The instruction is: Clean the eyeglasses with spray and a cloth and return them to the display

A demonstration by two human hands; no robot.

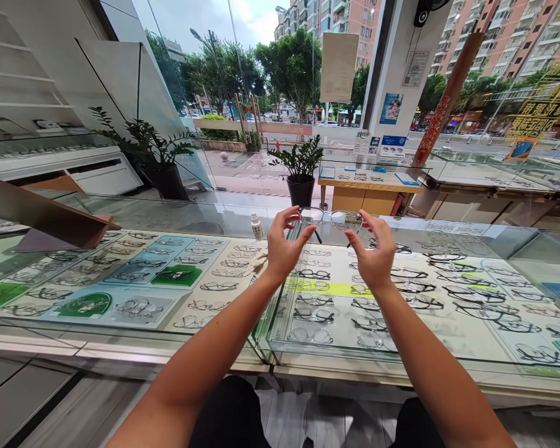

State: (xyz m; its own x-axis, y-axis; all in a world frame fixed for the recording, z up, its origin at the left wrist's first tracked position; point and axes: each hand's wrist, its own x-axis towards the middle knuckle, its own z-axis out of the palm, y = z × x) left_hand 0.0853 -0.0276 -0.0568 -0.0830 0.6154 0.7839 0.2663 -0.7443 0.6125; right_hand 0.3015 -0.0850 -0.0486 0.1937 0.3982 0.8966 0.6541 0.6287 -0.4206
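Glasses (pixel 329 219) with a thin frame and clear lenses are up in the air, over the far edge of the glass counter (pixel 121 348), about where its two cases meet. You hold them with both hands. Your left hand (pixel 284 252) pinches the left end of the frame between thumb and fingers. Your right hand (pixel 376 261) does the same at the right end. The dark arm tips point down between your hands.

Under the glass lie rows and rows of other glasses (pixel 315 314). A yellow strip (pixel 331 289) runs across one row, just below your hands, and a green card (pixel 176 275) lies in the left case. Both seem to have writing, but it is too small to read. A small white bottle (pixel 256 226) stands on the counter near the far edge, just left of your left hand — its label is too small to read too. Past the counter stands a potted plant (pixel 301 168). Big yellow signs (pixel 544 109) are on the window at the far right — they look like Chinese writing, but you cannot read them from here.
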